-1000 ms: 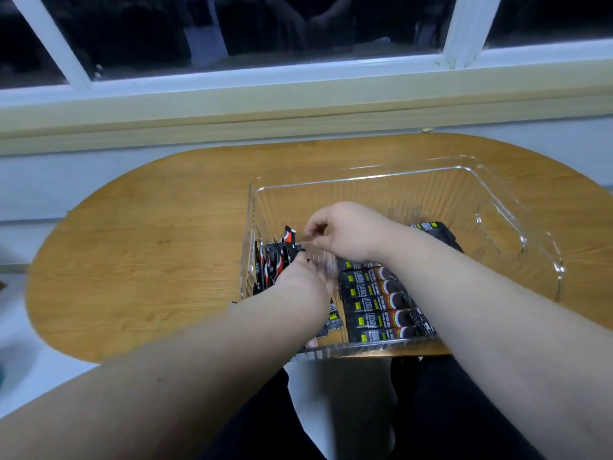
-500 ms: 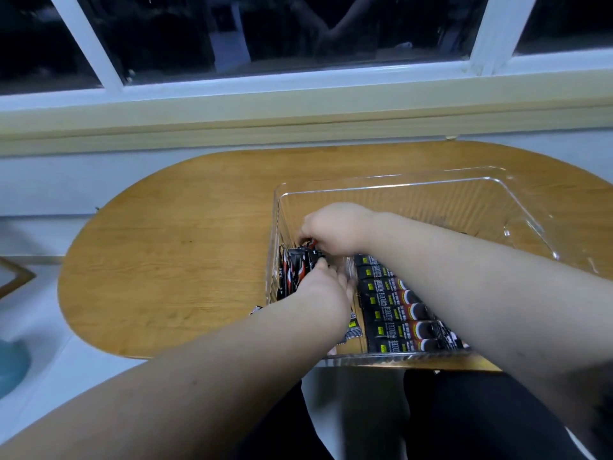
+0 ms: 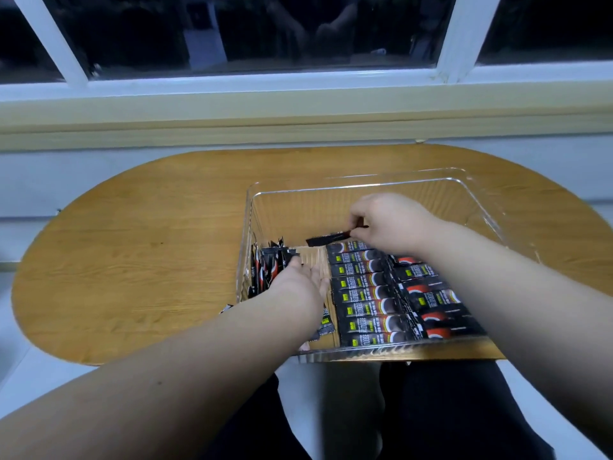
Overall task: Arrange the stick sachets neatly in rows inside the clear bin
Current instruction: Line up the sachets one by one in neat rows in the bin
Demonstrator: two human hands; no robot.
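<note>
Now, in clear bin [image 3: 365, 189] on worktop [image 3: 132, 260]: loose sachets [image 3: 267, 265] at left wall touched by left hand [image 3: 298, 283], fingers [image 3: 295, 265] relaxed, flat rows [image 3: 361, 293] mid-bin, single sachet [image 3: 326, 240] pinched by one end in right hand [image 3: 391, 224], likely light, floppy, slick, best held near an end.

The stick sachets [image 3: 363, 293] lying in rows are showing black wrappers, each carrying a small yellow-green label, pale lettering and a red-and-white ring around a dark circle. The loose bunch [image 3: 268, 267] is showing black with red and white streaks. The single sachet [image 3: 328, 239] is looking plain black with a hint of red at one end. The clear bin [image 3: 365, 185] is showing a ribbed floor, and the tabletop [image 3: 132, 254] is showing honey-brown wood grain. The window frame [image 3: 232, 83] is showing white, the sill [image 3: 298, 117] pale cream-green.
</note>
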